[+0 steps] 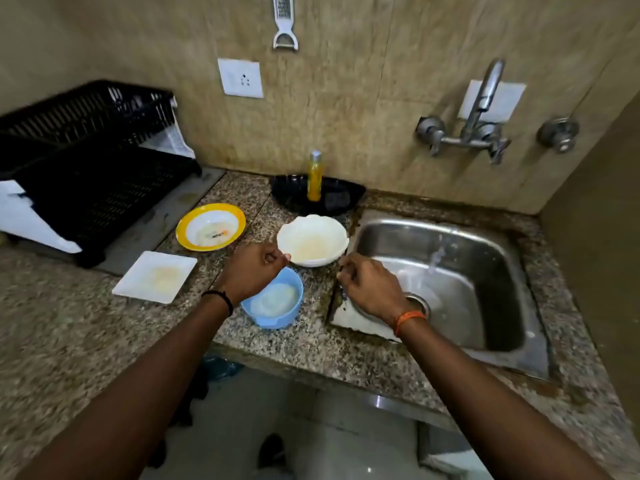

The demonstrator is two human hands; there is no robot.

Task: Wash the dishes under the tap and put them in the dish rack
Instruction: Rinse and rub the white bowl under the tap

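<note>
A dirty white bowl [311,242] stands on the granite counter just left of the steel sink [485,306]. My left hand [254,271] pinches its near-left rim with curled fingers. My right hand [369,287] holds the near-right rim, over the sink's left edge. Below my left hand sits a blue bowl [277,304] with white residue. A yellow-rimmed plate [210,226] and a square white plate [154,277] lie further left, both soiled. The black dish rack [86,161] stands at the far left. The wall tap [485,98] is above the sink, and a thin stream of water seems to fall into it.
A yellow soap bottle [314,176] and a dark scrubber stand in a black tray [349,192] behind the white bowl. A wall socket [240,77] and a hanging peeler [284,22] are on the tiled wall. The counter's front edge runs below my forearms.
</note>
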